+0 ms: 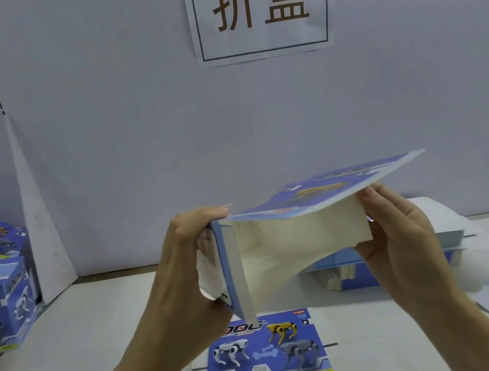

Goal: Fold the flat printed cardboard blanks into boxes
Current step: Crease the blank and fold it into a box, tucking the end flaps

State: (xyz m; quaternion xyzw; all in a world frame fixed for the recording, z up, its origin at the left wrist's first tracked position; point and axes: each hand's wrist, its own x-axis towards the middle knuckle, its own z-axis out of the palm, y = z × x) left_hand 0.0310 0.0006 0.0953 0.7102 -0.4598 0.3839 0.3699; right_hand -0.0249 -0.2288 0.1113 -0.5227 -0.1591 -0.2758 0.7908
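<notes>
The blue printed cardboard blank with a cream inside (292, 241) was held in the air above the middle of the white tabletop (100, 331), half opened into a sleeve. The left hand (182, 266) gripped its folded left wall with curled fingers, while the right hand (402, 241) pressed nearly straight fingers against its right end without closing round it. The blank looked light and thin, stiff only along the creases, so I judge that a hard squeeze would dent it and the folded edges are the better place to hold it than a panel's middle.
</notes>
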